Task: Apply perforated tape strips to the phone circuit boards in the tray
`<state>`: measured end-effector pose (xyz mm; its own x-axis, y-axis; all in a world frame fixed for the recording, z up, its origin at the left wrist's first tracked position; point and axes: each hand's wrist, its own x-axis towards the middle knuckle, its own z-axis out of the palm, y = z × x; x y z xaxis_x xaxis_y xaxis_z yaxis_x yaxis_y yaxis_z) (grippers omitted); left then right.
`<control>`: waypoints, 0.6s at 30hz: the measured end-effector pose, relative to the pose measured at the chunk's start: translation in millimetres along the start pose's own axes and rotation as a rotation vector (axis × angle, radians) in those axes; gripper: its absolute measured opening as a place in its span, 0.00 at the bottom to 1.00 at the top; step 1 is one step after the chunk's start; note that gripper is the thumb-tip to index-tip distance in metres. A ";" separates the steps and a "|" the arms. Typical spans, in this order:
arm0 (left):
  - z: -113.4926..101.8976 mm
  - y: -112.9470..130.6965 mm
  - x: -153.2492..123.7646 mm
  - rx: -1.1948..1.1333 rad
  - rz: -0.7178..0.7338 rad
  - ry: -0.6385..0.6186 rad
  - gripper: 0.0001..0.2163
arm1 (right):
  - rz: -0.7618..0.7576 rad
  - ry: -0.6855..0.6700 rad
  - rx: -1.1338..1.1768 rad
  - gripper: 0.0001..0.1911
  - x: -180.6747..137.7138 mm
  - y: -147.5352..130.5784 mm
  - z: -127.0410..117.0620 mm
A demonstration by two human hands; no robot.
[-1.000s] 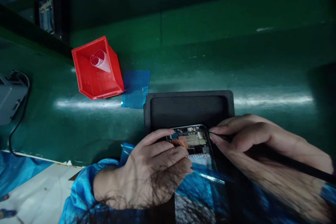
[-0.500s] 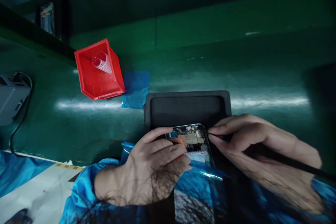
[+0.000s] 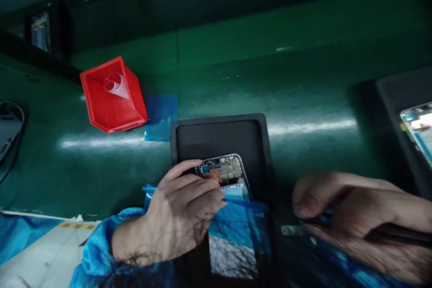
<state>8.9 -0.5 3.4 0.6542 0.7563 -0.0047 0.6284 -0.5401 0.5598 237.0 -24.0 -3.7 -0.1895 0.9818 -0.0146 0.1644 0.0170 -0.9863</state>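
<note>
Glossy green table [image 3: 222,85], streaked with reflected light, fills most of the view. On it, an opened phone [image 3: 231,172] lies in a black tray [image 3: 219,137], its bare circuit board end pointing away from the person; the long axis runs from near to far, leaning slightly left at the far end, and blue film [image 3: 229,225] covers the nearer part. The left hand [image 3: 184,204] holds the phone, fingers close together over its left side. Well apart on the right, the right hand [image 3: 354,209] is blurred but curls around a slim dark tool [image 3: 398,233]. Beyond the tray's left side lies a blue perforated sheet [image 3: 162,114], next to a red bin [image 3: 135,94] containing a rolled, pale mesh sheet [image 3: 118,87]. At the right edge, another dark tray [image 3: 393,99] bears a second phone-like device [image 3: 421,121], cut off by the frame. Upper left, a dark holder [image 3: 60,31] contains a similar device [image 3: 40,31].
</note>
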 end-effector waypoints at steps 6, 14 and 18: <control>-0.4 1.1 2.4 -0.001 0.014 -0.001 0.07 | -0.117 -0.286 0.009 0.19 5.0 2.1 -6.1; -0.3 -0.2 0.3 0.003 0.003 -0.047 0.08 | -0.152 -0.349 -0.018 0.17 9.1 -0.4 -4.6; -1.0 0.2 1.0 -0.015 -0.006 -0.036 0.08 | -0.154 -0.324 -0.019 0.17 9.6 -1.2 -3.3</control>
<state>9.3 0.5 4.4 0.6657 0.7453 -0.0377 0.6259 -0.5301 0.5721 238.2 -14.0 -2.1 -0.5103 0.8563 0.0794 0.1273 0.1665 -0.9778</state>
